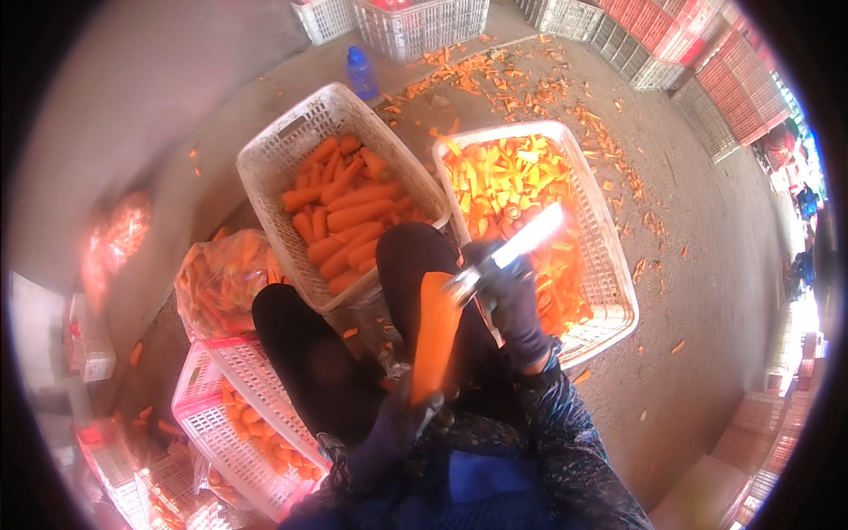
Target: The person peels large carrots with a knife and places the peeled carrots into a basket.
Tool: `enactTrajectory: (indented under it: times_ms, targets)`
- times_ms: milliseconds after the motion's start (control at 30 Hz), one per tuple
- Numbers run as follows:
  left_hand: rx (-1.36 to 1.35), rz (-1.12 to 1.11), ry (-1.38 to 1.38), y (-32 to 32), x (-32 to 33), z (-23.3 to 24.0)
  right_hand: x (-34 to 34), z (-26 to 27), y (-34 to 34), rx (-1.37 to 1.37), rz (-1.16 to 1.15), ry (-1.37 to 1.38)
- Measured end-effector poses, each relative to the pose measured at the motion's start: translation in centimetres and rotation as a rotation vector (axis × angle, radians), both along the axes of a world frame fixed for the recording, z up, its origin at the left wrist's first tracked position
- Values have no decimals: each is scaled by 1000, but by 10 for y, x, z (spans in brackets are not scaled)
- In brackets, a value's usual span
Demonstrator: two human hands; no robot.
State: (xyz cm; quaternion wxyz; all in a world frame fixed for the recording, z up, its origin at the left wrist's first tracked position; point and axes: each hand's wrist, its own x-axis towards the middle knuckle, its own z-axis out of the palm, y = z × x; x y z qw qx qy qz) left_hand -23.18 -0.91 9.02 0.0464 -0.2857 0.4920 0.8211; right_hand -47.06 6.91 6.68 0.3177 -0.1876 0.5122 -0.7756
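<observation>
My left hand (pixel 404 414), in a dark glove, grips the lower end of a large carrot (pixel 436 338) that stands slanting up above my lap. My gloved right hand (pixel 510 298) is closed around a peeler (pixel 467 281) with a shiny metal head and a pale, glaring handle; its head touches the carrot's upper right side. Beyond my knees, a white plastic crate (pixel 255 156) holds whole carrots (pixel 361 213). At its right, a second white crate (pixel 619 285) holds a heap of orange peelings and cut bits (pixel 517 172), partly hidden by my right hand.
A clear plastic bag of carrots (pixel 222 285) and a pink-white crate (pixel 218 434) with carrot pieces lie at my left. Scraps (pixel 477 73) litter the floor near a blue bottle (pixel 361 73). Stacked crates (pixel 424 30) stand at the back and right.
</observation>
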Motion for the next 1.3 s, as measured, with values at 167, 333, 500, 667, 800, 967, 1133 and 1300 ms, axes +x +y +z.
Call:
enactTrajectory:
  times_ms: [167, 333, 500, 667, 800, 967, 1133, 1300]
  targets:
    - [164, 98, -38, 3, -5, 15, 22, 2, 29, -32, 210, 180]
    - [299, 159, 7, 7, -4, 6, 27, 2, 22, 108, 280, 176]
    - [462, 135, 60, 11, 11, -6, -59, -75, -6, 43, -27, 118]
    - [612, 77, -19, 15, 10, 9, -165, -140, 64, 148, -394, 483]
    - [581, 119, -10, 18, 6, 7, -42, -49, 58, 252, -126, 412]
    - [746, 179, -91, 16, -1, 20, 54, 11, 58, 83, 186, -81]
    - [962, 150, -80, 11, 7, 6, 3, -19, 30, 113, 73, 67]
    - [1022, 117, 20, 9, 2, 11, -121, -137, 35, 150, -321, 55]
